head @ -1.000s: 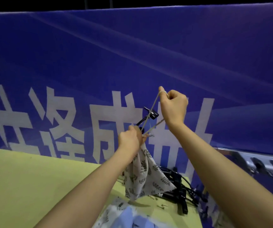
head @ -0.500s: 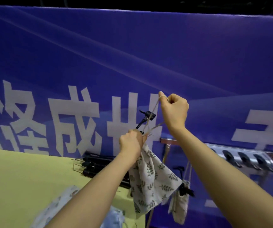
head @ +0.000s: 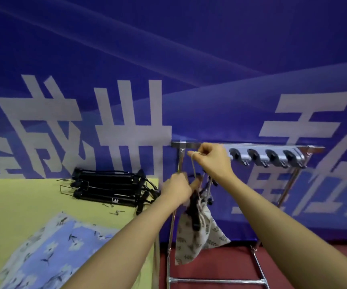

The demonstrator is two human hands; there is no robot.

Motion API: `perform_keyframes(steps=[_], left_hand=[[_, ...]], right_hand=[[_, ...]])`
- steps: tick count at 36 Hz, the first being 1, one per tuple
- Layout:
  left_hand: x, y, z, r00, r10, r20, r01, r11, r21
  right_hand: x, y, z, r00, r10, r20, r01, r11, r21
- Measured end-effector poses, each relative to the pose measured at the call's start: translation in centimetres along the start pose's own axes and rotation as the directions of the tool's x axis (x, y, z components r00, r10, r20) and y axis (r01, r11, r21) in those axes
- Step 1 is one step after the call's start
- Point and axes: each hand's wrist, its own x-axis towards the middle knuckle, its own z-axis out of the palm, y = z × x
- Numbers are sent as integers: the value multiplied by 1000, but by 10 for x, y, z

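A white drawstring pouch (head: 191, 240) with a grey leaf print hangs below my hands, clipped to a black hanger (head: 195, 213). My left hand (head: 177, 189) grips the pouch's gathered neck and the hanger's top. My right hand (head: 211, 160) is raised just under the metal rack's top bar (head: 187, 144) and holds the pouch's beige cord (head: 193, 167) looped over its forefinger, fingers curled. A second leaf-print pouch shows partly behind the first.
A pile of black clip hangers (head: 110, 187) lies on the yellow-green table (head: 18, 207) at left, with a blue floral cloth (head: 49, 251) nearer me. A grey hook strip (head: 266, 156) runs along the rack's bar. A blue banner stands behind; red floor below.
The view has swung right and down, bringing the rack into full sight. Both hands have carried the pouch and hanger from over the table to the rack's left end.
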Motion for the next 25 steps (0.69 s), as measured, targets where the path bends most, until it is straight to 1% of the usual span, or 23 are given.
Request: perform_keyframes(steps=[3,7,10,13,15,20,22,25], left_hand=[[10,2,12,997,73,9,-70,982,-177],[24,8,27,994,99,55,-72,927,-367],[38,12,42,991,121,62,-82,894,-441],[55,14,58,990,121,66,-69,852,-518],[64,17,69,987,131,87,-68,853,-517],[90,35,91,986,124,116,-35,818,-575],[98,47,96,984,127,125,-25,792,-610],[110,59,104,983,139,121,-36,791,-610]], right_hand=[[-10,30,1,993,101,60,-96,992,-79],[-15,60,1,973,197,117,-174,967,-187],[-14,76,1,964,231,128,-198,952,-233],[-10,92,0,960,256,114,-225,946,-231],[-7,104,-3,954,275,115,-242,940,-240],[10,138,-14,937,296,187,-277,953,-120],[20,152,-20,937,296,184,-286,955,-80],[31,170,-24,934,304,188,-309,951,-5]])
